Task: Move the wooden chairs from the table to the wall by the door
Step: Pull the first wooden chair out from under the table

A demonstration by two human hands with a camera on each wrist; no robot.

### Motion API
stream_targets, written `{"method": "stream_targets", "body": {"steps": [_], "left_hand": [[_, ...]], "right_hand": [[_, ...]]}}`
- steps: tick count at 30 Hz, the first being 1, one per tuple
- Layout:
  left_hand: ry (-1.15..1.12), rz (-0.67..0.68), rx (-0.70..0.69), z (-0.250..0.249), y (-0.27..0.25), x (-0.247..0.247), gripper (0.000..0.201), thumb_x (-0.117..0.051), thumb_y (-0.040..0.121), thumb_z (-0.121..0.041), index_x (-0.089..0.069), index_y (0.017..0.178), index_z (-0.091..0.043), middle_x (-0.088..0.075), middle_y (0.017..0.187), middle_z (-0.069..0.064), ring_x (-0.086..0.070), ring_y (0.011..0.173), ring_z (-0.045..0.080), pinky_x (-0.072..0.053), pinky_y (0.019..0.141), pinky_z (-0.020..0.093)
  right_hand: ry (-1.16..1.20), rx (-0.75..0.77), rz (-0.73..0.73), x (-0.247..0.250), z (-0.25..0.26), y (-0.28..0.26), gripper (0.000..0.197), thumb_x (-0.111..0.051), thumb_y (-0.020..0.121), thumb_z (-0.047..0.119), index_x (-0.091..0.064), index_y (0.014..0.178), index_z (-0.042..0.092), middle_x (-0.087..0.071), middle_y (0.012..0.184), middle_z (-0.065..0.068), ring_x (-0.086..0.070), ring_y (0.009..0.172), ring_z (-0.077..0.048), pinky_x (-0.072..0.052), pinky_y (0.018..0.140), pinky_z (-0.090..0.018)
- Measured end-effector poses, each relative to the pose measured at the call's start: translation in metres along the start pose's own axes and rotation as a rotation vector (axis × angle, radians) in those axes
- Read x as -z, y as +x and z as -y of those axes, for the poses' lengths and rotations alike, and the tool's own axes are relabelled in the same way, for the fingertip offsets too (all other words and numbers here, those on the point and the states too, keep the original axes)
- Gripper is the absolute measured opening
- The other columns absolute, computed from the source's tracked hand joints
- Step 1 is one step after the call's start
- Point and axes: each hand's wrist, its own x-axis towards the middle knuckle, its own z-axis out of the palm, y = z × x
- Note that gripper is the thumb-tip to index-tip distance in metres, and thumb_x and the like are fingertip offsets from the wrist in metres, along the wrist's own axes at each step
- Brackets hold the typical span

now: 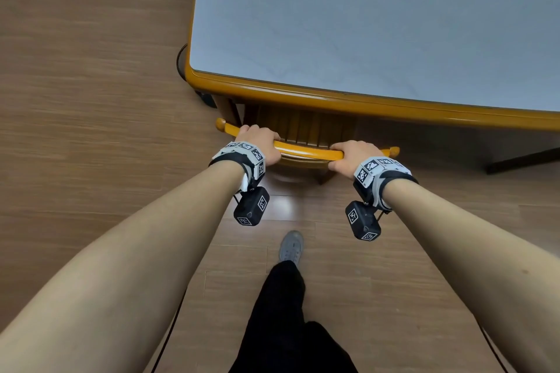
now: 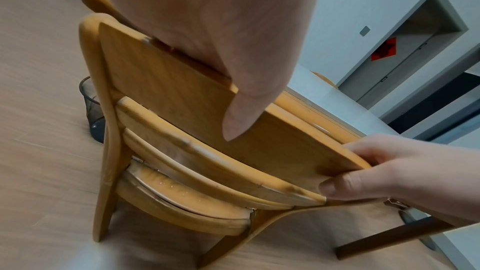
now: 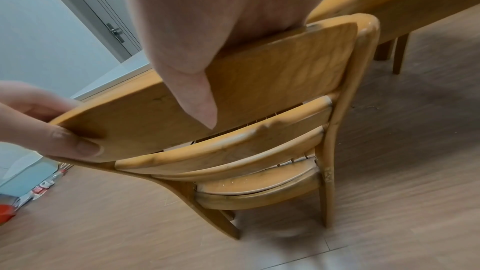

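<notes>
A wooden chair [image 1: 306,151] stands tucked under the front edge of the table [image 1: 394,106], which has a grey top and an orange wooden rim. My left hand [image 1: 260,142] grips the left part of the chair's top rail, and my right hand [image 1: 351,156] grips the right part. In the left wrist view my left hand [image 2: 233,52] has its thumb down the back panel of the chair [image 2: 161,81], and my right hand [image 2: 389,167] pinches the far end. The right wrist view shows my right hand [image 3: 197,48] on the chair [image 3: 280,81] and my left hand [image 3: 39,122] at the other end.
A dark wire bin [image 2: 91,106] stands on the floor by the table's left corner. A grey door [image 2: 405,59] with a red diamond sign lies beyond the table. Another chair back [image 2: 324,78] shows across the table. My shoe [image 1: 291,247] is on wooden floor behind the chair.
</notes>
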Motion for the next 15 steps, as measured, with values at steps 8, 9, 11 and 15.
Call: {"method": "stream_targets", "body": {"steps": [8,9,11,15], "left_hand": [[0.024,-0.049,-0.019,-0.002,-0.032,-0.029,0.054,-0.058,0.084,-0.036,-0.057,0.138,-0.034,-0.063,0.123,0.005,-0.049,0.120,0.029,-0.032,0.108,0.041],[0.031,-0.059,-0.027,-0.003,-0.038,-0.035,0.055,-0.058,0.083,-0.035,-0.058,0.138,-0.035,-0.064,0.122,0.005,-0.049,0.120,0.028,-0.032,0.108,0.040],[0.048,-0.082,-0.042,-0.004,-0.051,-0.045,0.053,-0.059,0.082,-0.033,-0.060,0.136,-0.034,-0.065,0.120,0.003,-0.051,0.119,0.027,-0.031,0.106,0.039],[0.081,-0.114,-0.065,-0.007,-0.085,-0.070,0.050,-0.059,0.084,-0.032,-0.062,0.133,-0.032,-0.066,0.121,0.001,-0.052,0.119,0.026,-0.030,0.105,0.039]], "right_hand": [[-0.009,0.032,-0.036,-0.030,-0.007,-0.029,0.046,-0.058,0.091,0.051,-0.062,0.133,0.033,-0.069,0.108,0.003,-0.065,0.092,-0.020,-0.058,0.084,-0.040],[-0.016,0.035,-0.046,-0.036,-0.008,-0.034,0.046,-0.058,0.091,0.052,-0.062,0.133,0.033,-0.069,0.109,0.002,-0.065,0.093,-0.021,-0.057,0.084,-0.040],[-0.024,0.035,-0.067,-0.048,-0.008,-0.046,0.048,-0.057,0.092,0.055,-0.061,0.134,0.033,-0.068,0.107,0.003,-0.064,0.092,-0.020,-0.057,0.081,-0.038],[-0.050,0.083,-0.089,-0.076,-0.010,-0.075,0.041,-0.055,0.092,0.062,-0.065,0.120,0.034,-0.069,0.100,0.005,-0.064,0.088,-0.019,-0.056,0.075,-0.034]]}}
